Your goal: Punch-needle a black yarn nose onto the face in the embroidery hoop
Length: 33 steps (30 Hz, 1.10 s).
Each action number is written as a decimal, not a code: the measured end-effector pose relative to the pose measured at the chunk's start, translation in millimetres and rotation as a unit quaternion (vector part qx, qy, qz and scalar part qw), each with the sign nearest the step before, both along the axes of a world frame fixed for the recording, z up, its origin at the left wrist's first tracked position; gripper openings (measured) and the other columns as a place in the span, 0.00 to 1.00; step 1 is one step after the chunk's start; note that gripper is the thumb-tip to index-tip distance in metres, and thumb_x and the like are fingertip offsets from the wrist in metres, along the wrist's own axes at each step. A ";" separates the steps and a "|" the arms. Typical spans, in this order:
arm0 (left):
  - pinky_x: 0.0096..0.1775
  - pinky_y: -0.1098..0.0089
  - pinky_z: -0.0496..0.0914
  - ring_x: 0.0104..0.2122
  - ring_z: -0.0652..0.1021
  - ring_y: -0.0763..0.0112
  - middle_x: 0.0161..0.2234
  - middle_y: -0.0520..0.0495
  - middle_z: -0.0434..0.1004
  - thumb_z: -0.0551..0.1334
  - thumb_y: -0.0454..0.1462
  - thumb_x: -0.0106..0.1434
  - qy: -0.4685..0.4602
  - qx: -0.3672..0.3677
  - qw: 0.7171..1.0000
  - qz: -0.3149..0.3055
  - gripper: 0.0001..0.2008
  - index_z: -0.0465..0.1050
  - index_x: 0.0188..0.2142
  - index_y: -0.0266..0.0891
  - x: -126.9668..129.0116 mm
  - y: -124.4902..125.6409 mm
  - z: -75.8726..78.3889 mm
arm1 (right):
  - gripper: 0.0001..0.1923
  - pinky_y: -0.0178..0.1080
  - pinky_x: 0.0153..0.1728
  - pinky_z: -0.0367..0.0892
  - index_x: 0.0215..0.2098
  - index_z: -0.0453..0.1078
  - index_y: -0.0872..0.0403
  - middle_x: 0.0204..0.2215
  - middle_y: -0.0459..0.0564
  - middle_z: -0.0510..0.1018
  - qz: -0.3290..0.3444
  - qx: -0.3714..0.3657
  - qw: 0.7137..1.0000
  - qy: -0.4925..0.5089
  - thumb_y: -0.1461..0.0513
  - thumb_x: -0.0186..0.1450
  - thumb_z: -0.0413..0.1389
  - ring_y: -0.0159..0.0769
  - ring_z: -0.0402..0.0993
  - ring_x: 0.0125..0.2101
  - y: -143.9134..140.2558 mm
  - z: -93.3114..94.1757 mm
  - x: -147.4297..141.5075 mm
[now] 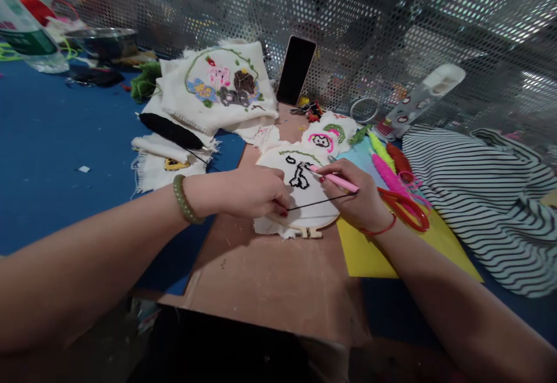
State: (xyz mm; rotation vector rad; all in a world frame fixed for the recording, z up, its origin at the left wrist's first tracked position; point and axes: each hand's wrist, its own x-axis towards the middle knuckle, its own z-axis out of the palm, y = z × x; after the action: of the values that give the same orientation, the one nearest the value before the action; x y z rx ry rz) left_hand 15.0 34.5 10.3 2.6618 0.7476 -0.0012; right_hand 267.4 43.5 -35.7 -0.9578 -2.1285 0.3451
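My right hand [354, 194] is closed round a pink punch needle [338, 181], its tip against white cloth stretched in an embroidery hoop [314, 233]. Black looped outlines [298, 181] and a green curved line are worked on the cloth. Black yarn [319, 201] runs from the pen's rear end to my left hand [256, 192]. That hand is closed at the hoop's left side, its fingertips pinched where the yarn ends from view. Whether it grips the yarn or only the hoop's edge is partly hidden.
A black yarn bobbin [172, 132] lies left on embroidered cloth. Behind stand a phone [296, 69] and a larger embroidered cloth [224, 81]. Pink yarn [387, 174], yellow paper [365, 249] and striped fabric [487, 197] lie right. A bottle [32, 35] and metal bowl [104, 43] are far left.
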 end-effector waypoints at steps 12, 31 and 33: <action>0.43 0.70 0.70 0.39 0.79 0.65 0.37 0.48 0.84 0.60 0.24 0.59 -0.020 -0.081 0.995 -0.051 0.19 0.86 0.34 0.48 -3.0 -28.8 36.0 | 0.09 0.46 0.40 0.71 0.47 0.73 0.49 0.37 0.54 0.79 0.066 0.096 0.990 -0.081 0.64 0.71 0.54 0.43 0.75 0.39 1.0 -3.0 -1.4; 0.42 0.70 0.74 0.38 0.81 0.65 0.37 0.50 0.87 0.65 0.31 0.62 -0.072 -0.188 0.976 -0.079 0.13 0.86 0.38 0.52 -12.9 -30.6 42.2 | 0.11 0.49 0.42 0.73 0.46 0.75 0.48 0.38 0.54 0.81 0.087 0.108 0.984 -0.115 0.65 0.71 0.53 0.44 0.77 0.40 0.0 -0.9 -7.2; 0.41 0.72 0.74 0.38 0.82 0.67 0.38 0.51 0.87 0.62 0.27 0.62 -0.052 -0.221 0.970 -0.082 0.17 0.86 0.39 0.50 -12.3 -31.5 44.2 | 0.11 0.49 0.42 0.74 0.46 0.75 0.48 0.37 0.54 0.81 0.083 0.105 0.984 -0.120 0.65 0.72 0.52 0.44 0.77 0.40 0.3 -1.2 -7.5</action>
State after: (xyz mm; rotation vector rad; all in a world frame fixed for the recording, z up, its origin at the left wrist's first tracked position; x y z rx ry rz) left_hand 2.6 3.0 54.5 2.2677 0.4298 -0.0635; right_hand 259.9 43.8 -36.9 -0.7315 -2.4172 0.0854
